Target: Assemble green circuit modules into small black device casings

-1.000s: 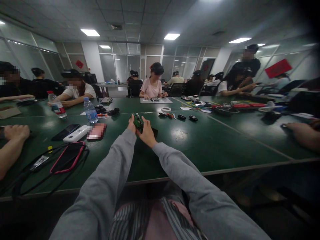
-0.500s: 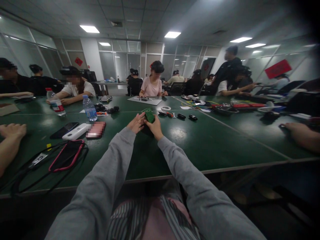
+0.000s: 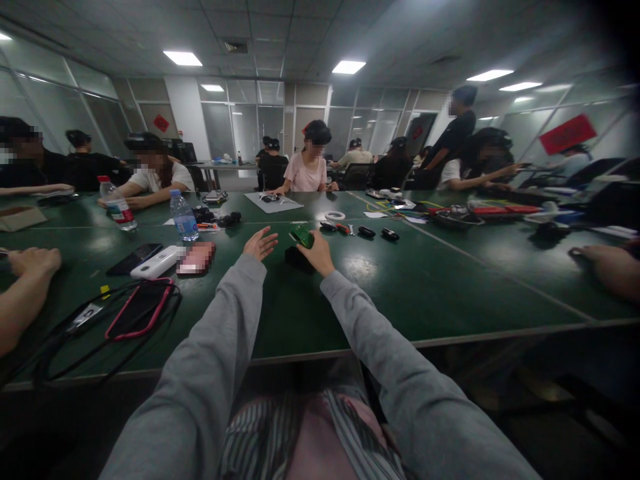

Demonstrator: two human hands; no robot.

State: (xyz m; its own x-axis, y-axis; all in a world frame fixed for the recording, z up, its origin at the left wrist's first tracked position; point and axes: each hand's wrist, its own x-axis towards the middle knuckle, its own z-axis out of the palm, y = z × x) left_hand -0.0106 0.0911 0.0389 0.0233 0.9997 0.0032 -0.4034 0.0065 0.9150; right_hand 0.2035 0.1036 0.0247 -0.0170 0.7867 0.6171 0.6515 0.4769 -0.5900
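Off comes your left hand [image 3: 260,243] from the green circuit board [image 3: 301,235]: half a second back both hands were bunched around it, and now the left hovers just beside it, palm up and fingers spread wide, holding nothing. Your right hand [image 3: 317,253] keeps the board pinched at its near edge, lifted just above the small black box [image 3: 296,259] sitting on the green table [image 3: 425,287]. You've got the board tilted, its long axis running left to right and slightly away from you, the free end aimed toward your left hand. Any print on it is too small to read.

Over on your left, two clear water bottles [image 3: 183,217] stand upright, one with a blue label and blue cap, the other with a red label and red cap; the lettering is too blurred to read, and how full they are can't be told. Nearer you lie a white power bank [image 3: 157,261], a dark phone [image 3: 134,259] and a pink-edged phone case [image 3: 137,312] ringed by black cable.
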